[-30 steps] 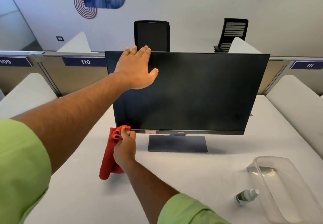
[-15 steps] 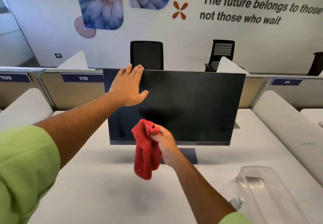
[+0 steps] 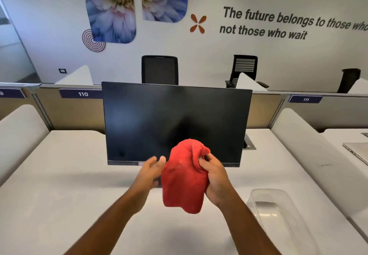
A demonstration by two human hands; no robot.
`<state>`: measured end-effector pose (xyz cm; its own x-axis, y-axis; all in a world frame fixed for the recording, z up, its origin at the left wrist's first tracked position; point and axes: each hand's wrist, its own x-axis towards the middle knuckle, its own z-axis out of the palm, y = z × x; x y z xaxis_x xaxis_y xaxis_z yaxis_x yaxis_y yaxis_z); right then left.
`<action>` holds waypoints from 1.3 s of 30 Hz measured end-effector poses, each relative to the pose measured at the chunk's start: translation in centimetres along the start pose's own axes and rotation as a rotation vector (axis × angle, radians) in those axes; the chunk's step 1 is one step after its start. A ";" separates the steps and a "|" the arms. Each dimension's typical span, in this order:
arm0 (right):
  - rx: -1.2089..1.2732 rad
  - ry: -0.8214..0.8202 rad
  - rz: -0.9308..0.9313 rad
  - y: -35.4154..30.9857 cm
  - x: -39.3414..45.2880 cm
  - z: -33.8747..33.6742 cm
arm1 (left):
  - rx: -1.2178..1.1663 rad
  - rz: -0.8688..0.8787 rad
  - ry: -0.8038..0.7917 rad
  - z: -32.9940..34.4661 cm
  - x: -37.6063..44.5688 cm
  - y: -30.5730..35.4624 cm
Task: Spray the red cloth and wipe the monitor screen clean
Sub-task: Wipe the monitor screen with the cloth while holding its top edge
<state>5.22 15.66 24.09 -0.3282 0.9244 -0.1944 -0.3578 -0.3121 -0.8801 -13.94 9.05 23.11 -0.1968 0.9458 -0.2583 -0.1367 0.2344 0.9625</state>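
The black monitor (image 3: 175, 121) stands upright in the middle of the white desk (image 3: 65, 185), its screen dark. In front of its lower edge my right hand (image 3: 216, 181) is shut on the red cloth (image 3: 184, 177), which hangs bunched below my fingers. My left hand (image 3: 150, 173) is just left of the cloth, fingers apart and blurred; I cannot tell whether it touches the cloth. The spray bottle is out of view.
A clear plastic tray (image 3: 278, 213) lies on the desk at the lower right. Padded white dividers (image 3: 310, 141) flank the desk on both sides. Behind the monitor run a partition labelled 110 (image 3: 82, 94) and office chairs (image 3: 159, 69). A laptop edge (image 3: 356, 153) shows far right.
My left hand has left the monitor's top left corner and come down beside the cloth. My right hand has carried the cloth rightward to the screen's lower middle. The camera has tilted up.
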 end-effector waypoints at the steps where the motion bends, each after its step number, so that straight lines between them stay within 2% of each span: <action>1: 0.011 0.000 0.015 -0.3 -0.6 -0.7 | 0.009 -0.041 -0.098 0.1 -0.6 -0.9; 4: -0.003 0.014 0.069 -1.1 -2.2 -2.9 | -0.036 -0.133 -0.238 0.8 -1.9 -2.5; 9: -0.017 -0.024 0.166 -1.2 -4.6 -5.7 | -0.374 -0.267 -0.230 1.5 -3.7 -4.5; 11: -0.067 -0.105 0.174 -0.3 -5.4 -6.8 | -0.469 -0.296 -0.196 1.7 -4.3 -5.8; 13: -0.168 -0.112 0.185 1.1 -6.2 -7.9 | -0.521 -0.306 -0.151 1.8 -5.0 -7.3; 15: -0.370 -0.046 0.164 2.5 -7.0 -8.7 | -0.502 -0.302 -0.123 1.8 -5.9 -8.7; 18: -0.655 0.034 0.152 4.2 -8.0 -9.3 | -0.344 -0.280 -0.101 1.6 -7.4 -10.5; 23: -0.695 0.104 0.193 5.8 -8.9 -8.9 | -0.347 -0.245 -0.080 1.0 -8.8 -12.0; 27: -0.786 0.158 0.135 6.4 -9.8 -6.5 | -0.293 -0.208 -0.025 2.3 -9.2 -11.1; 29: -0.846 0.094 0.080 6.5 -10.7 -4.5 | -0.239 -0.195 -0.030 3.3 -9.3 -10.2; 32: -0.941 -0.141 0.028 7.4 -12.4 -0.3 | -0.198 -0.191 -0.081 4.2 -9.2 -9.0; 35: -1.052 -0.309 0.035 9.0 -13.6 2.3 | -0.157 -0.151 -0.022 3.5 -8.9 -8.9; 37: -0.970 -0.311 0.002 8.8 -13.6 2.1 | -0.229 -0.133 0.021 2.2 -8.7 -9.1; 39: -0.781 -0.132 -0.054 8.3 -13.5 1.1 | -0.360 -0.180 0.029 0.8 -8.3 -9.3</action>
<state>5.76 0.31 19.86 -0.4462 0.8850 -0.1333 0.3251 0.0215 -0.9454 -10.26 -0.79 16.32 -0.1651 0.8892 -0.4268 -0.5017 0.2969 0.8125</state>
